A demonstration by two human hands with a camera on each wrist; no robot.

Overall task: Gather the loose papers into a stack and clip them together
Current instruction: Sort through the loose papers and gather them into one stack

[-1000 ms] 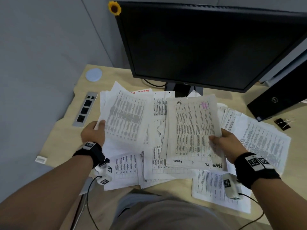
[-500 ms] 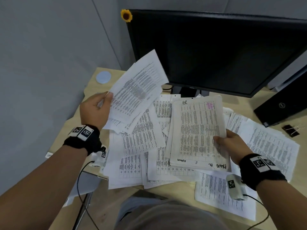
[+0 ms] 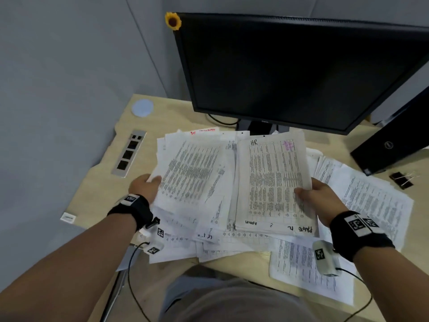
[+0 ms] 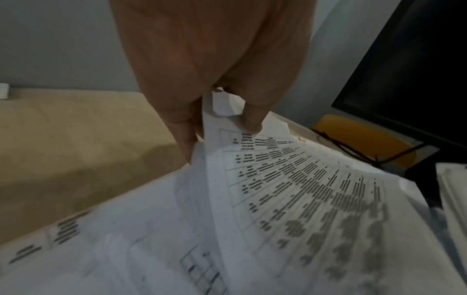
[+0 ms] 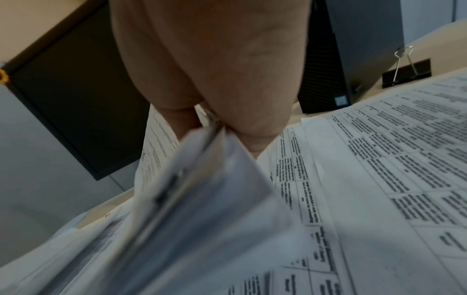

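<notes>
Desk (image 3: 97, 182) of pale wood fills the lower part of the head view, set into a grey corner, and a large dark monitor (image 3: 301, 70) stands at its back with a small sunflower (image 3: 173, 20) fixed to its top left corner. To the right of the monitor sits a black computer tower (image 3: 392, 147). Loose papers (image 3: 376, 201), printed with tables, lie spread across the desk from the middle out to the right and down to the near edge, overlapping one another. On the right of the heap a gathered stack (image 3: 274, 182), its top page marked "HR" by hand, is held at its right edge by the right hand (image 3: 318, 196), thumb on top and fingers beneath; the right wrist view shows the hand (image 5: 215, 79) clamped on the blurred edge of that stack (image 5: 202, 179). On the left the left hand (image 3: 145, 185) pinches several sheets (image 3: 192, 173) at their left edge, and these lie slanted over the heap just beside the stack; the left wrist view shows the thumb and fingers (image 4: 252, 117) closed on the corner of the sheets (image 4: 303, 199). A metal socket strip (image 3: 128, 156) is set into the desk at left, with a round pale disc (image 3: 142, 108) behind it. A black binder clip (image 3: 401, 180) lies on the bare desk near the tower, apart from the papers and from both hands.
</notes>
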